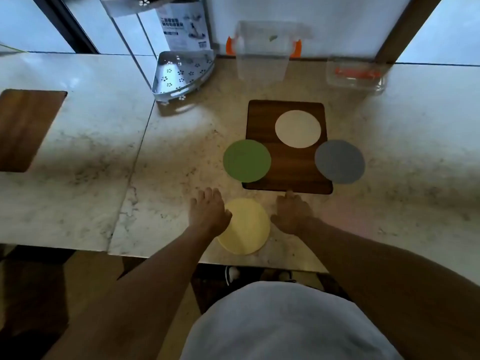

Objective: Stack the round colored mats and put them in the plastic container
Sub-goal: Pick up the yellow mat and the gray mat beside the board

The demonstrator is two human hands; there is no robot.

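yellow mat point(246, 227) lies flat near the counter point(104, 152) edge, flanked by both hands: left hand point(207, 210) overlaps its left rim, right hand point(292, 213) sits just right, both grips apart, likely bracketing it to lift. farther off, green mat point(246, 161), white mat point(298, 128) and grey mat point(339, 161) rest unstacked around the wooden board point(288, 178); plastic container point(262, 55) waits at the far side.

a pale marbled stone bench point(85, 141) fills the view, with a seam running between two slabs. behind it stands a white wall point(337, 19) with dark frames point(405, 29) at the sides and bright panes point(23, 22) beyond. the floor point(85, 276) below the bench edge is brown and dim. light falls softly, leaving the near side shadowed.
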